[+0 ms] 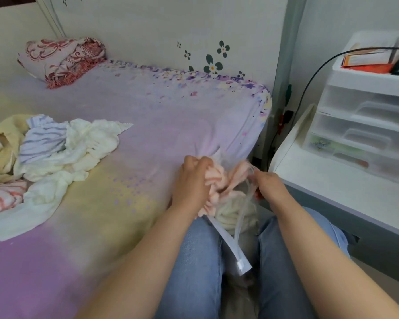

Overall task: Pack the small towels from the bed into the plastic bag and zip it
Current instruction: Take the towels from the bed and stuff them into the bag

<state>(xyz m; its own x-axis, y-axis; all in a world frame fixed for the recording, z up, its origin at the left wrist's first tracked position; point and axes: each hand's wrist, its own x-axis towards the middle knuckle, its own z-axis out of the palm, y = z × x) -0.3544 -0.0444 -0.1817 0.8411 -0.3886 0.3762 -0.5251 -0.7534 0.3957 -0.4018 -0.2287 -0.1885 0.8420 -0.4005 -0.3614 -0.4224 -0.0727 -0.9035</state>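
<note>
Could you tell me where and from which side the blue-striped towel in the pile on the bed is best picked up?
Probably at its raised upper fold. The blue-striped towel lies crumpled on top of the pile, between the yellow towel and the white towels, so a pinch from above on that crest should lift it alone, without dragging its neighbours along.

Open bed sheet (161,116) between towel pile (55,153) at left and bag mouth; white desk (332,187) crowding right side.
</note>
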